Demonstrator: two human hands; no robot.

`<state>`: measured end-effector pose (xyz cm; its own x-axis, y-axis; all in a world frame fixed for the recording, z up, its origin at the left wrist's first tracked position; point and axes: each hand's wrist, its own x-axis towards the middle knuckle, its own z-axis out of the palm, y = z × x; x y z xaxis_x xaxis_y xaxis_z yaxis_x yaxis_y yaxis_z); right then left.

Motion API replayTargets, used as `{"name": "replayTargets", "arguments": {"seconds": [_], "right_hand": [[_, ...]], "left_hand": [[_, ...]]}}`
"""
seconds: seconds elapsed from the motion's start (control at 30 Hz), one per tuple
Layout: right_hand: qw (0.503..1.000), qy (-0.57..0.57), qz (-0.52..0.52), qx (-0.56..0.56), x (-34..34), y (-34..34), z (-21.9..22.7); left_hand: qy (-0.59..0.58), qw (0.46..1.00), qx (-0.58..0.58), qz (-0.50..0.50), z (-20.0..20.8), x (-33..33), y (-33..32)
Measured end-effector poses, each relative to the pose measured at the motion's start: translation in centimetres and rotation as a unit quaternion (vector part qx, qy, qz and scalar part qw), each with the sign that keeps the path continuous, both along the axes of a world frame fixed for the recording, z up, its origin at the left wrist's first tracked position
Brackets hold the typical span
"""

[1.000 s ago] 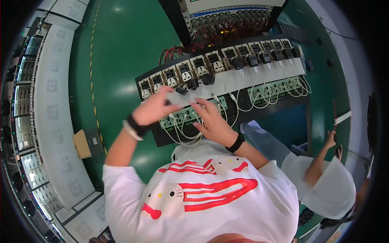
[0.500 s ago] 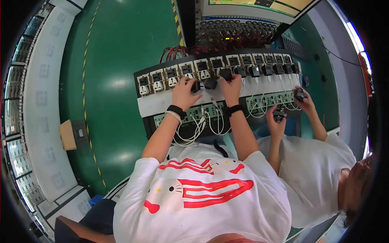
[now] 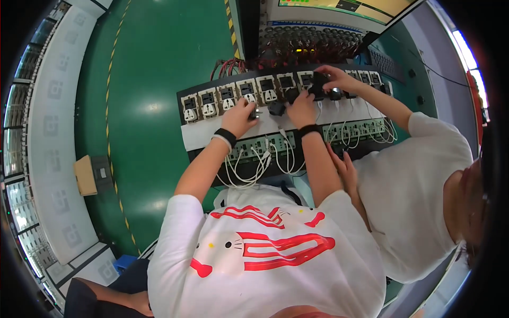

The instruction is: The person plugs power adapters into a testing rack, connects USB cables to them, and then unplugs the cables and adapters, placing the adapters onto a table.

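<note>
My left hand (image 3: 240, 117) is closed around a black power adapter (image 3: 254, 113) whose metal prongs face right, over the white strip in front of the sockets. With my right hand (image 3: 301, 111) I grip another black adapter (image 3: 291, 95) against the lower part of a socket (image 3: 286, 80); my fingers partly cover it. Between my hands a third black adapter (image 3: 275, 108) lies on the white strip (image 3: 204, 136). White USB cables (image 3: 259, 169) hang in loops below, by a green circuit board (image 3: 246, 147).
At right a co-worker's hand (image 3: 339, 80) holds a black adapter (image 3: 319, 84) at the sockets, close to my right hand; their other hand (image 3: 344, 170) is beside my right forearm. A monitor (image 3: 344, 11) stands behind. A cardboard box (image 3: 86, 175) sits on the green floor.
My left hand has tilted its adapter, showing the prongs. My right hand stays at the socket with its adapter. The co-worker's one hand has reached to the sockets; the other has lowered.
</note>
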<state>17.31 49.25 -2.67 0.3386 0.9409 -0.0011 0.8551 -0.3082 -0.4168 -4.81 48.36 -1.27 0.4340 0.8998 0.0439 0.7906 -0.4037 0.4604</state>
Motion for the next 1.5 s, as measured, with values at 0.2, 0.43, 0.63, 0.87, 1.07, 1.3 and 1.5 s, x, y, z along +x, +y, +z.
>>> {"name": "replayTargets", "arguments": {"seconds": [0.2, 0.43, 0.63, 0.87, 1.07, 1.3, 1.5], "right_hand": [[0.983, -0.020, 0.134, 0.124, -3.6, -4.0, 1.8], [0.985, 0.072, 0.109, 0.113, -3.8, -7.9, 2.1], [0.950, 0.276, 0.012, 0.143, -5.7, -14.5, 4.3], [0.820, 0.571, 0.017, -0.011, -10.7, -18.6, 5.4], [0.694, 0.709, 0.016, -0.120, -15.6, -17.0, 7.9], [0.394, 0.875, -0.074, -0.269, -19.0, -16.6, 10.0], [0.353, 0.897, -0.158, -0.213, -20.7, -17.0, 9.0]], "left_hand": [[-0.189, 0.966, -0.037, 0.172, 1.4, -4.1, -5.7], [-0.254, 0.915, -0.114, 0.293, 4.0, -9.4, -12.5], [-0.428, 0.824, -0.227, 0.293, 2.4, -12.0, -11.8], [-0.578, 0.650, -0.426, 0.247, 7.4, -13.4, -11.8], [-0.505, 0.741, -0.399, 0.193, 7.0, -15.3, -12.8], [-0.291, 0.942, -0.140, 0.093, 11.5, -14.4, -14.7], [-0.213, 0.977, -0.001, -0.011, 11.0, -13.1, -16.3]]}}
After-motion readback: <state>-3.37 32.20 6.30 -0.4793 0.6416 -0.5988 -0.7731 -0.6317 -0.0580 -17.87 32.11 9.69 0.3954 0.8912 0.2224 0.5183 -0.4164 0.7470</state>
